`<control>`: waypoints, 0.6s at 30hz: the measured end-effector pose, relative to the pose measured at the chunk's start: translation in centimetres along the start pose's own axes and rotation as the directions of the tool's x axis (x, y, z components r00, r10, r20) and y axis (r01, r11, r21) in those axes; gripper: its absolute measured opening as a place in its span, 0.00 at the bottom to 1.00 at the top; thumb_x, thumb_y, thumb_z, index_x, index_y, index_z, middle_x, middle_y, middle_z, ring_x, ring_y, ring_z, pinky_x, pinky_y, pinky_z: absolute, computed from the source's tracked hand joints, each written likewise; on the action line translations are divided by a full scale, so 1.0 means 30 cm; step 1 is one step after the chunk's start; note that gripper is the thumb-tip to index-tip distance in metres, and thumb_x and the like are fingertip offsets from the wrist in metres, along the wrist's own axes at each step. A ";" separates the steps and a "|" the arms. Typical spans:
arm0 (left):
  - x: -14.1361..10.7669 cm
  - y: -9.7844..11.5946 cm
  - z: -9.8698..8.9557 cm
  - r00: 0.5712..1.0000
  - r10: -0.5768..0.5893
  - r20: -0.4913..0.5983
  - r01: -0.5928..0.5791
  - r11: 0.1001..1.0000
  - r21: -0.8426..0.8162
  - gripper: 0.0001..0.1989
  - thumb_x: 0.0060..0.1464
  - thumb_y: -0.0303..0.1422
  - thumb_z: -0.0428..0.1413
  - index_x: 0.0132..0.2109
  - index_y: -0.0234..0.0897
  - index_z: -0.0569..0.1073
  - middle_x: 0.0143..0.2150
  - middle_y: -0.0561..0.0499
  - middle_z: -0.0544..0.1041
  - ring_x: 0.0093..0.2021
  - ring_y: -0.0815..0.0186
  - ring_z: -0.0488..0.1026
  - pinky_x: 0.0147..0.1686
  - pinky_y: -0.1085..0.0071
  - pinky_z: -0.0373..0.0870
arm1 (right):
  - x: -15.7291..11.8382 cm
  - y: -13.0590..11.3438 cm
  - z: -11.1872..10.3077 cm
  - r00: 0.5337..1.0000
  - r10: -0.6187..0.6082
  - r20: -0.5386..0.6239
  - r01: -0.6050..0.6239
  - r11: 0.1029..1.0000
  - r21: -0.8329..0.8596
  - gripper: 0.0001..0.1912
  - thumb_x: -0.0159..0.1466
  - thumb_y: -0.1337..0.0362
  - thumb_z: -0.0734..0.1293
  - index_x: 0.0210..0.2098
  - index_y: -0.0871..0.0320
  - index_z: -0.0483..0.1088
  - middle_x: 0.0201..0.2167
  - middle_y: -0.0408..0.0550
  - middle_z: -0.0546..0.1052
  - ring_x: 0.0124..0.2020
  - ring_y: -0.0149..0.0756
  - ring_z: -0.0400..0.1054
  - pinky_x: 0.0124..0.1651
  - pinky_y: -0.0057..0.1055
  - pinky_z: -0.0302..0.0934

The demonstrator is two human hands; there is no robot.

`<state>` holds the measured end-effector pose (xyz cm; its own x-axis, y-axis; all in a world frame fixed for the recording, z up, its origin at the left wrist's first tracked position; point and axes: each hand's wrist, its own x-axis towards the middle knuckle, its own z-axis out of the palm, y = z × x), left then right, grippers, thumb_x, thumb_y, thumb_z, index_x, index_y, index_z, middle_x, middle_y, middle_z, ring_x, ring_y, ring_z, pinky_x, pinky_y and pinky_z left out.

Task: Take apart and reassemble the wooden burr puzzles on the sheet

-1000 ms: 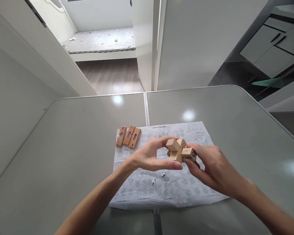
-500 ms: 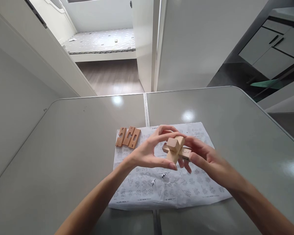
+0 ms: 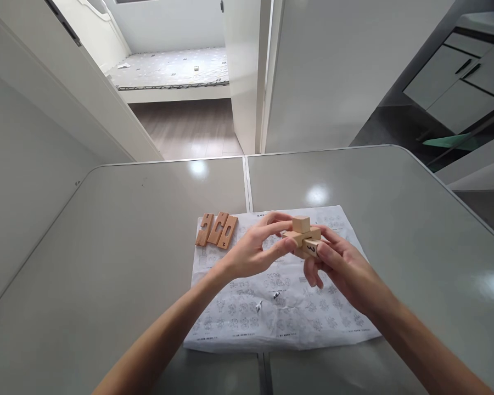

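Both hands hold a light wooden block puzzle (image 3: 301,224) of interlocked pieces above a printed paper sheet. My left hand (image 3: 258,247) grips its left side, with the thumb at the front and fingers behind. At its right end, my right hand (image 3: 341,260) pinches a piece marked 3, and its lower fingers curl beneath. One block stands up at the top of the puzzle. To the left, three flat reddish wooden pieces with cut-outs (image 3: 219,228) lie side by side at the sheet's upper left corner.
The printed sheet (image 3: 239,329) lies on a grey table (image 3: 140,236) with a seam down its middle. Two small dark-and-white scraps (image 3: 259,306) rest on the sheet. Beyond the table are a doorway and a bed (image 3: 173,68).
The wooden puzzle has been turned, so its protruding block now points up and the number 3 faces me. My left thumb has moved up onto the puzzle's front.
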<state>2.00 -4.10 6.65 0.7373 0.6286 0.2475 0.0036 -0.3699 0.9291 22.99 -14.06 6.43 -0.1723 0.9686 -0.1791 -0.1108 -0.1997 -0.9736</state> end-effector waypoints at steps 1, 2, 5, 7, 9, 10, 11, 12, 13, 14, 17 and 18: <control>0.000 0.001 0.004 0.999 -0.001 -0.043 0.002 1.000 0.031 0.20 0.72 0.47 0.53 0.60 0.42 0.78 0.60 0.40 0.75 0.58 0.55 0.76 0.58 0.54 0.77 | 0.002 0.000 0.002 1.000 -0.005 -0.031 0.006 1.000 0.007 0.25 0.75 0.45 0.64 0.62 0.54 0.65 0.25 0.42 0.75 0.25 0.37 0.67 0.32 0.35 0.65; 0.000 0.003 0.007 0.997 0.003 -0.077 0.002 0.998 0.061 0.19 0.72 0.46 0.53 0.59 0.41 0.78 0.59 0.40 0.76 0.56 0.56 0.76 0.57 0.55 0.77 | 0.003 0.000 0.005 0.998 -0.011 -0.058 0.012 1.000 0.017 0.24 0.75 0.45 0.64 0.62 0.54 0.66 0.25 0.42 0.75 0.25 0.37 0.67 0.31 0.35 0.65; -0.002 0.008 0.016 0.996 0.022 -0.082 -0.011 0.991 0.131 0.22 0.67 0.46 0.61 0.61 0.39 0.75 0.59 0.41 0.77 0.55 0.57 0.76 0.56 0.56 0.77 | 0.006 -0.001 0.014 0.994 -0.022 -0.108 0.027 0.999 0.039 0.24 0.75 0.45 0.64 0.61 0.55 0.68 0.26 0.44 0.75 0.25 0.38 0.66 0.30 0.35 0.66; -0.006 0.011 0.023 0.999 0.011 -0.038 -0.005 0.986 0.164 0.29 0.61 0.45 0.67 0.63 0.40 0.72 0.61 0.41 0.76 0.57 0.55 0.76 0.57 0.55 0.77 | 0.006 -0.002 0.018 0.992 -0.022 -0.121 0.025 0.999 0.021 0.25 0.75 0.45 0.64 0.61 0.55 0.70 0.29 0.45 0.76 0.26 0.38 0.66 0.32 0.36 0.68; -0.011 0.011 0.030 1.000 -0.003 -0.020 0.007 0.980 0.198 0.36 0.57 0.45 0.70 0.67 0.42 0.67 0.62 0.40 0.76 0.59 0.53 0.77 0.58 0.53 0.76 | 0.004 -0.001 0.020 0.992 -0.017 -0.126 0.016 1.000 -0.012 0.25 0.74 0.45 0.64 0.61 0.54 0.70 0.31 0.46 0.76 0.28 0.38 0.67 0.35 0.37 0.69; -0.013 0.011 0.034 1.000 -0.001 -0.025 0.006 0.977 0.215 0.40 0.56 0.44 0.71 0.70 0.43 0.64 0.62 0.40 0.77 0.59 0.52 0.77 0.58 0.52 0.76 | 0.003 -0.001 0.021 0.992 -0.015 -0.123 0.012 1.000 -0.028 0.24 0.74 0.45 0.64 0.61 0.54 0.71 0.32 0.46 0.77 0.29 0.38 0.68 0.36 0.37 0.70; -0.015 0.009 0.036 0.999 0.013 -0.035 -0.004 0.973 0.230 0.42 0.57 0.44 0.71 0.71 0.44 0.61 0.62 0.40 0.77 0.58 0.52 0.78 0.58 0.52 0.76 | 0.002 0.000 0.021 0.993 -0.015 -0.115 0.010 0.999 -0.042 0.24 0.75 0.45 0.64 0.60 0.54 0.71 0.33 0.46 0.77 0.29 0.38 0.68 0.37 0.37 0.70; -0.016 0.008 0.038 0.998 0.035 -0.045 -0.023 0.969 0.246 0.42 0.57 0.43 0.70 0.72 0.45 0.60 0.61 0.41 0.78 0.57 0.53 0.78 0.57 0.53 0.77 | 0.001 0.000 0.021 0.994 -0.016 -0.104 0.010 0.998 -0.054 0.24 0.75 0.44 0.64 0.59 0.53 0.71 0.33 0.47 0.77 0.30 0.38 0.68 0.37 0.37 0.70; -0.017 0.007 0.039 0.996 0.064 -0.055 -0.047 0.964 0.263 0.42 0.58 0.42 0.70 0.73 0.45 0.60 0.59 0.42 0.79 0.55 0.54 0.79 0.56 0.54 0.77 | 0.001 0.000 0.021 0.996 -0.018 -0.088 0.012 0.998 -0.066 0.23 0.75 0.44 0.63 0.58 0.54 0.71 0.33 0.47 0.76 0.30 0.38 0.68 0.36 0.37 0.70; -0.017 0.007 0.039 0.994 0.093 -0.062 -0.073 0.958 0.277 0.40 0.59 0.40 0.69 0.72 0.45 0.61 0.58 0.43 0.80 0.53 0.56 0.80 0.55 0.55 0.78 | 0.001 0.000 0.022 0.997 -0.019 -0.068 0.014 0.997 -0.078 0.23 0.75 0.44 0.62 0.57 0.54 0.71 0.33 0.47 0.76 0.30 0.38 0.68 0.36 0.37 0.70; -0.016 0.006 0.038 0.982 0.159 -0.100 -0.117 0.934 0.337 0.33 0.60 0.38 0.68 0.68 0.44 0.66 0.54 0.46 0.82 0.46 0.60 0.81 0.51 0.59 0.79 | 0.002 -0.004 0.029 0.995 -0.036 -0.091 0.022 0.989 -0.144 0.23 0.76 0.43 0.61 0.55 0.54 0.69 0.33 0.47 0.76 0.29 0.38 0.69 0.35 0.37 0.71; -0.015 0.005 0.039 0.977 0.174 -0.124 -0.118 0.924 0.364 0.32 0.60 0.39 0.68 0.67 0.44 0.66 0.53 0.46 0.83 0.45 0.61 0.81 0.50 0.60 0.80 | 0.001 -0.006 0.032 0.986 -0.066 -0.150 0.036 0.980 -0.193 0.22 0.75 0.43 0.62 0.54 0.54 0.69 0.34 0.47 0.77 0.30 0.38 0.70 0.36 0.37 0.71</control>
<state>2.45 -5.24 6.36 0.6374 0.6346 0.4371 0.1624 -0.6651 0.7289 22.06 -14.12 6.73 -0.0156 0.9908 -0.1341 0.0744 -0.1326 -0.9884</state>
